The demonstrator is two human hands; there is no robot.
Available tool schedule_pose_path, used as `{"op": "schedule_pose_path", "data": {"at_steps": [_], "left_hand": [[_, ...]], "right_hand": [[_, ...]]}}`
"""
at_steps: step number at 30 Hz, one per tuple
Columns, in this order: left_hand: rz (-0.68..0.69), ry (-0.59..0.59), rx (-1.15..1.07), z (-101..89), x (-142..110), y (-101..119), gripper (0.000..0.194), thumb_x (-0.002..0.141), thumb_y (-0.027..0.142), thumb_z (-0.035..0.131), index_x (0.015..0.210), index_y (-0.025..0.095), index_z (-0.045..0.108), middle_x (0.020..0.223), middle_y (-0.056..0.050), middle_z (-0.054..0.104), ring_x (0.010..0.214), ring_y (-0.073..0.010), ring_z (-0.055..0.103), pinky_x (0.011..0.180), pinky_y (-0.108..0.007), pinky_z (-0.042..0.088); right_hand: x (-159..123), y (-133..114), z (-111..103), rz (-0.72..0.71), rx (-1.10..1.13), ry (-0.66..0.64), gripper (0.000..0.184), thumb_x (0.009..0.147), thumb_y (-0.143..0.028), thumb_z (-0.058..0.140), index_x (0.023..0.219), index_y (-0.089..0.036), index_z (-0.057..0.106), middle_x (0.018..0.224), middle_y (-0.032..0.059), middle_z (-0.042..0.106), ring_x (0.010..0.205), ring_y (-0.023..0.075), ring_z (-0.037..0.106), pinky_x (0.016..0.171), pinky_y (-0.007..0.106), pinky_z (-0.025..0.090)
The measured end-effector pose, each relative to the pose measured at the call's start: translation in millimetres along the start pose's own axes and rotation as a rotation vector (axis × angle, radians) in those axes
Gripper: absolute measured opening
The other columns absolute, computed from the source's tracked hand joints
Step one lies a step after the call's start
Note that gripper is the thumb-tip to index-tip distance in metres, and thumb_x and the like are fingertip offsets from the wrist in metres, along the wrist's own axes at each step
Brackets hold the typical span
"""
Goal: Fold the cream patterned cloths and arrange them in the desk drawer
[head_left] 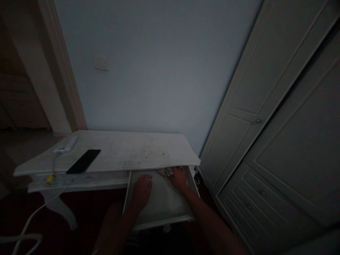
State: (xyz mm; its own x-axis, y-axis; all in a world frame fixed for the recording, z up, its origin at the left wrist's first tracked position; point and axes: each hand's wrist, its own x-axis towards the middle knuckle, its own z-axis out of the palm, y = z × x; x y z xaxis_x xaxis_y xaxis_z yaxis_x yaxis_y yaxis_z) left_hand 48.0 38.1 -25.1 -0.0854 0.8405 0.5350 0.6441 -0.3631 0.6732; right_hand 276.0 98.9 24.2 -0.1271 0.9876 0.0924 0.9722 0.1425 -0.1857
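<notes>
A shallow white drawer is pulled out from under the white tabletop. Over its left side hovers or rests my left hand, open, its fingers loosely bent and apart, with nothing in them. My right hand reaches into the back right corner, its fingers stretched forward and apart as far as they show. Close against its thumb side lies a small patterned brown-and-white item, with a pale flat piece beside it. The tabletop edge and the dim light partly hide the right fingertips.
A black phone lies on the left of the tabletop, near a white power strip with a cable hanging down. A grey wardrobe stands close on the right. Behind the table rises a pale wall with a switch.
</notes>
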Motion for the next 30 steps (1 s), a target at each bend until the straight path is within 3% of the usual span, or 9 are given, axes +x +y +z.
{"op": "schedule_pose_path", "data": {"at_steps": [8, 12, 16, 20, 25, 30], "left_hand": [[0.021, 0.013, 0.023, -1.5, 2, 0, 0.035, 0.104, 0.039, 0.039, 0.105, 0.025, 0.070, 0.109, -0.009, 0.075, 0.108, -0.0286, 0.069, 0.102, -0.050, 0.055], [0.003, 0.074, 0.054, -5.5, 4, -4, 0.035, 0.105, 0.040, 0.035, 0.102, 0.026, 0.067, 0.105, -0.009, 0.073, 0.103, -0.0280, 0.067, 0.100, -0.049, 0.055], [-0.031, 0.133, 0.091, -8.9, 6, -7, 0.039, 0.105, 0.041, 0.029, 0.097, 0.026, 0.064, 0.102, -0.012, 0.069, 0.103, -0.0310, 0.064, 0.102, -0.053, 0.051], [-0.009, 0.049, 0.104, -8.2, 1, -4, 0.036, 0.104, 0.043, 0.034, 0.092, 0.027, 0.064, 0.098, -0.011, 0.071, 0.097, -0.0318, 0.065, 0.098, -0.054, 0.051], [0.031, -0.118, 0.076, -6.5, -6, 4, 0.039, 0.104, 0.045, 0.036, 0.085, 0.027, 0.066, 0.091, -0.008, 0.074, 0.090, -0.0272, 0.066, 0.090, -0.046, 0.051], [0.020, -0.220, 0.046, -8.9, -10, 13, 0.045, 0.106, 0.046, 0.031, 0.085, 0.027, 0.066, 0.085, -0.005, 0.073, 0.084, -0.0247, 0.067, 0.083, -0.042, 0.051]], "right_hand": [[16, -78, 17, -0.047, 0.039, -0.095, 0.044, 0.091, -0.039, 0.068, 0.133, -0.023, 0.068, 0.133, 0.0195, 0.069, 0.130, 0.0385, 0.058, 0.095, 0.054, 0.056], [12, -124, 32, -0.130, 0.074, -0.131, 0.031, 0.102, -0.034, 0.052, 0.127, -0.026, 0.070, 0.136, 0.0168, 0.068, 0.130, 0.0358, 0.059, 0.093, 0.055, 0.057], [1, -146, 46, -0.217, 0.101, -0.166, 0.038, 0.106, -0.022, 0.038, 0.131, -0.026, 0.067, 0.143, 0.0174, 0.063, 0.131, 0.0341, 0.057, 0.093, 0.054, 0.058], [-14, -133, 52, -0.340, 0.117, -0.205, 0.043, 0.101, -0.029, 0.055, 0.143, -0.023, 0.059, 0.147, 0.0186, 0.061, 0.132, 0.0366, 0.056, 0.099, 0.054, 0.057], [-34, -90, 48, -0.524, 0.137, -0.283, 0.081, 0.074, -0.038, 0.088, 0.148, -0.028, 0.058, 0.153, 0.0134, 0.058, 0.132, 0.0370, 0.058, 0.111, 0.051, 0.050], [-48, -31, 29, -0.474, 0.131, -0.373, 0.068, 0.068, -0.049, 0.091, 0.133, -0.035, 0.073, 0.131, 0.0098, 0.067, 0.119, 0.0353, 0.065, 0.098, 0.046, 0.056]]}}
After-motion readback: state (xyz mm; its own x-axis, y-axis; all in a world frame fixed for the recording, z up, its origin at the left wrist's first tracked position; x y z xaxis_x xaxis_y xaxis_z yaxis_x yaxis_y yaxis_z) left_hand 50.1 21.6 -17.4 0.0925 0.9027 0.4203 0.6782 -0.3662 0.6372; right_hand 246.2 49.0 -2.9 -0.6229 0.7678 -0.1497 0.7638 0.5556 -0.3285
